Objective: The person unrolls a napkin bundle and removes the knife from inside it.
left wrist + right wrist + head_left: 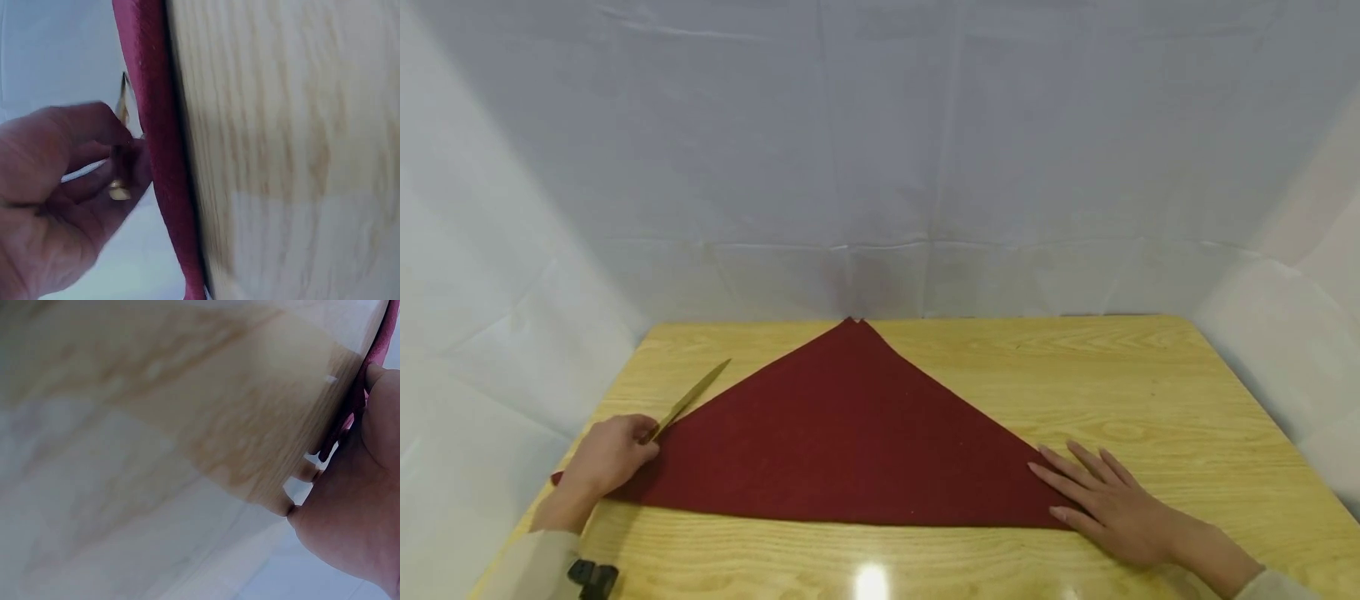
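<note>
A dark red cloth napkin (pixel 842 433), folded into a triangle, lies on the table with its long edge toward me and its point at the back. My left hand (pixel 610 454), over the napkin's left end, pinches a gold-coloured table knife (pixel 696 393) between thumb and fingers. The blade points away and to the right, along the slanting left edge. In the left wrist view the handle's butt (pixel 120 190) shows below the fingers. My right hand (pixel 1105 504) rests with fingers spread and straight on the napkin's right corner, covering that corner.
The light wooden table (pixel 1075 375) extends behind and in front of the napkin. A pale sheet (pixel 887 150) hangs along the back and both sides. A small black device (pixel 593 577) is at the left wrist.
</note>
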`<move>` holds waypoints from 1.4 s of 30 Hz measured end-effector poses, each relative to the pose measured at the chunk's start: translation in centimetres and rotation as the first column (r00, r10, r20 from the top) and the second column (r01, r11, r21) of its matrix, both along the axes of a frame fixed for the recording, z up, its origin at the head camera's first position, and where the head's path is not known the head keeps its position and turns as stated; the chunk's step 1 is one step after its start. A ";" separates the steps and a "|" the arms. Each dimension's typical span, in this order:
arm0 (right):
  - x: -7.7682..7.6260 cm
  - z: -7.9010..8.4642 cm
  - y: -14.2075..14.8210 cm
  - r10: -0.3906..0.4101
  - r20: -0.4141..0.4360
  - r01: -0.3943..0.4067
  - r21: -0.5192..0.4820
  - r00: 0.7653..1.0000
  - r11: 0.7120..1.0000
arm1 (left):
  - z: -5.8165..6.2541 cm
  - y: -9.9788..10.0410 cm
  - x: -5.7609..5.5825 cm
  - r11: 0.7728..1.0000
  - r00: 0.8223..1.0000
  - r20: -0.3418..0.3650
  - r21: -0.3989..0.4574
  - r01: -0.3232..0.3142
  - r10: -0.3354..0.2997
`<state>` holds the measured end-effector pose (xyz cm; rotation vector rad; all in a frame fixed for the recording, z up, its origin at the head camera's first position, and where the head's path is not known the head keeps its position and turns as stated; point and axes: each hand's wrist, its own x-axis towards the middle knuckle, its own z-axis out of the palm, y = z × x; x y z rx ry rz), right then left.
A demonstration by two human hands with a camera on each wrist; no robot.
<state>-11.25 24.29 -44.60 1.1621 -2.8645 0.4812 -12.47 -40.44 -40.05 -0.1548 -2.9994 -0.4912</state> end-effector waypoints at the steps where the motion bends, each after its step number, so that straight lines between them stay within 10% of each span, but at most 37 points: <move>1: 0.0 0.0 0.0 -0.002 0.004 0.002 0.001 1.000 1.000 | 0.0 0.0 -0.1 1.000 1.000 0.004 0.008 -0.008 0.008; 13: 0.0 -0.1 0.1 -0.018 0.046 0.017 0.012 0.999 1.000 | -0.7 0.3 0.1 0.999 0.999 -0.034 0.017 -0.030 0.031; 21: 0.2 0.2 0.0 -0.024 0.040 0.023 0.014 0.999 1.000 | -0.2 0.3 -0.8 0.999 0.983 -0.180 0.037 -0.034 0.040; 30: 0.1 0.4 0.0 -0.010 0.048 0.009 0.021 0.999 1.000 | 1.1 0.3 -3.1 0.999 0.989 -0.150 0.037 0.010 -0.004; 42: -0.2 0.2 -0.1 0.047 0.099 -0.044 -0.035 0.994 0.998 | -0.8 -0.6 -5.3 0.999 0.995 -0.095 0.046 0.019 -0.014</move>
